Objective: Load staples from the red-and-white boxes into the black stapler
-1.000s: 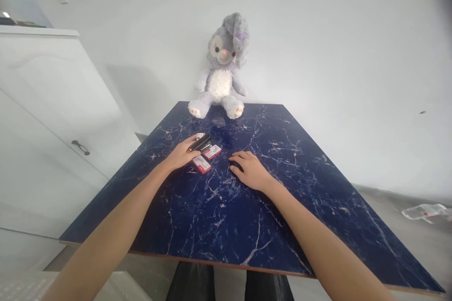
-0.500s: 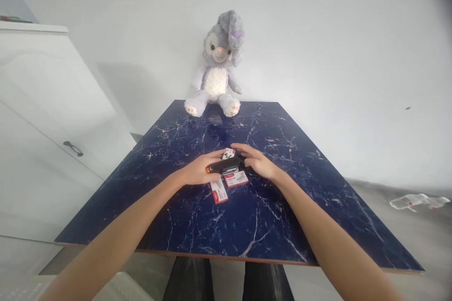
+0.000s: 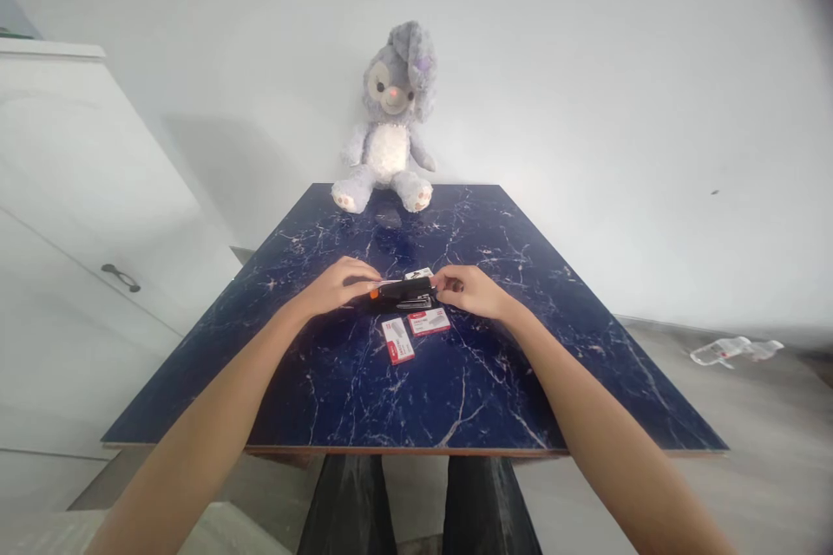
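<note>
A black stapler (image 3: 404, 290) with an orange tip lies crosswise on the dark blue marbled table (image 3: 416, 408). My left hand (image 3: 339, 284) has its fingers and thumb around the orange-tipped left end. At the other end, my right hand (image 3: 474, 290) pinches the stapler between bent fingers and thumb. Two red-and-white staple boxes lie just in front of it: one box (image 3: 397, 342) points lengthwise toward me, and the other box (image 3: 430, 322) is turned sideways. Behind the stapler a small white packet (image 3: 418, 274) is partly hidden.
A grey plush rabbit (image 3: 389, 130) sits at the table's far edge against the wall. To the left stands a white cabinet (image 3: 78, 191) with a dark handle. Clear plastic packaging (image 3: 735, 350) lies on the floor at the right.
My left hand has drawn back left to the stapler's orange end, and my right hand has closed at its right end. The stapler now sits flatter, more in the open. The view has shifted slightly.
</note>
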Demonstrator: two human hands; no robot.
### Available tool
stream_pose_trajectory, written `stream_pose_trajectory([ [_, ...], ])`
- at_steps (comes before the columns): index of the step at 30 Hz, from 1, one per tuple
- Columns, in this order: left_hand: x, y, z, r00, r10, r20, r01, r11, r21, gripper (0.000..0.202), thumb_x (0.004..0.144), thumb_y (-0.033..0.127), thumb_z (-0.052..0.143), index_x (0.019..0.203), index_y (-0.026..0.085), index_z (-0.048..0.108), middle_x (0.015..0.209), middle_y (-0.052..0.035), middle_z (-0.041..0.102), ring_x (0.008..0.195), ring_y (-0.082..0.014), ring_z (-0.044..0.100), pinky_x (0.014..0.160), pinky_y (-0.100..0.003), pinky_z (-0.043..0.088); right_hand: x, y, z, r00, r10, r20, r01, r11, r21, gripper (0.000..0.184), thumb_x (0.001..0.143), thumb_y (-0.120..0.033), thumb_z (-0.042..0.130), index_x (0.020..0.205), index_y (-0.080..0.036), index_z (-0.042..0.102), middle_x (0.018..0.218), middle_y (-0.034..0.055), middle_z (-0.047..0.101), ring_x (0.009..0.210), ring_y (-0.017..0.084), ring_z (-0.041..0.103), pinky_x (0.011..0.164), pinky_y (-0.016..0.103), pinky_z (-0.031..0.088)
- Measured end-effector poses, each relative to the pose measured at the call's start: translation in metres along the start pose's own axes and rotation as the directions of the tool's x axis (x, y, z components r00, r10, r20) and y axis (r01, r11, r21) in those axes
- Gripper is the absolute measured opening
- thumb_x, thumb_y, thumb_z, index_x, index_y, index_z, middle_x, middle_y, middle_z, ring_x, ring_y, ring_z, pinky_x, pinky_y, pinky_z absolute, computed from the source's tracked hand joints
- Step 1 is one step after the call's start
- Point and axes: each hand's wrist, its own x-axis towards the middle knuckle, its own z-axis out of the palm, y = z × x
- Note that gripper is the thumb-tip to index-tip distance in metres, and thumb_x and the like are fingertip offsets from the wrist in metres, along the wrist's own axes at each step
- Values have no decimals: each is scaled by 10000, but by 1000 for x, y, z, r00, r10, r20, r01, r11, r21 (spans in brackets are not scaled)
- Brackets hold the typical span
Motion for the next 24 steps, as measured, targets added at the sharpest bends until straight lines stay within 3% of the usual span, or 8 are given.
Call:
stream_pose_trajectory([
  [3, -1, -11, -7, 999, -22, 47, 22, 1000, -5, 320, 910, 508, 588, 1037, 302, 797, 1276, -41, 697, 1270, -299, 536, 1128, -493, 360, 1, -5, 5, 997, -10, 75, 9, 1000, 8, 88, 816, -258, 633, 848, -195, 685, 778, -13, 706, 703, 145, 628, 656, 246, 437],
  [7, 2, -15, -5, 992, -44, 116, 45, 999, -8, 328, 906, 526, 593, 981, 288, 806, 1295, -51, 683, 1250, -302, 554, 1111, -506, 382, 2, -8, 11, 998, -34, 48, 37, 998, -50, 78, 807, -260, 666, 769, -192, 659, 747, -18, 698, 669, 132, 618, 628, 235, 402],
  [20, 5, -18, -5, 984, -94, 153, 104, 993, -59, 341, 891, 542, 619, 937, 263, 808, 1386, -62, 619, 1234, -308, 582, 1070, -486, 439, 4, -5, 13, 1000, -6, 22, 8, 995, -99, 104, 791, -297, 702, 773, -198, 675, 749, -9, 703, 638, 124, 598, 603, 234, 384],
  [24, 4, -18, -5, 981, -100, 164, 116, 990, -85, 345, 884, 548, 626, 950, 261, 805, 1404, -77, 604, 1242, -319, 572, 1062, -508, 440, 3, 3, 0, 997, 28, 72, -23, 997, -71, 145, 777, -334, 715, 852, -209, 717, 790, -1, 724, 692, 152, 634, 650, 250, 430],
])
